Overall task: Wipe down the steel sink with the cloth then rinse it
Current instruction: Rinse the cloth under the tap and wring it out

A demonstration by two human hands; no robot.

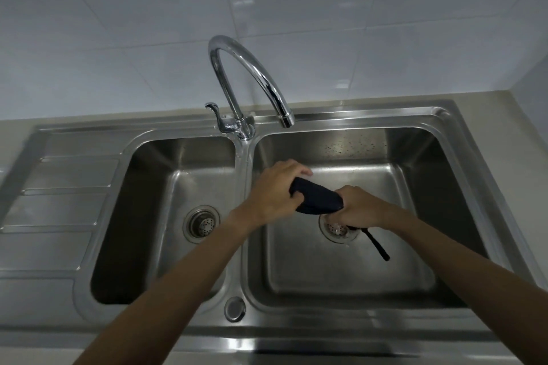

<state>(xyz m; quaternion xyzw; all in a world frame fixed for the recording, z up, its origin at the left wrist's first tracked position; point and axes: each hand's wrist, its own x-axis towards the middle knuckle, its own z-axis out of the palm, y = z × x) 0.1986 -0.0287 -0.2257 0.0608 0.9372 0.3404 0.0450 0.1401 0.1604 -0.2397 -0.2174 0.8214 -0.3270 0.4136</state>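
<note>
1. At the far left of the frame the draining board (62,187) of the steel sink (296,332) lies flat, set into the desk (17,139). It looks dull, and I judge it easy to skip.
2. The left basin (166,246) sits left of centre, with its strainer (201,224) in the floor.
3. At upper centre stands the tap (252,68), its lever (214,109) on the left and its spout over the right basin (341,275). No water shows.
4. The left grip (275,187) is clenched round one end of the dark cloth (317,198), just right of the divider.
5. The cloth is bunched into a roll between both hands, above the right basin's drain (335,230). This looks like wringing.
6. The right grip (358,204) grasps the other end. A thin dark tail (378,246) hangs below it.
7. Specks (355,145) dot the back wall of the right basin, at centre right.
8. Risks:
   - The tail may snag in the drain if the cloth drops low.
   - A wet roll may slip from one hand under a hard twist.
   - The specks may stay if wiping stops short of the back wall.
   - Rinsing needs a hand freed for the lever.
</note>
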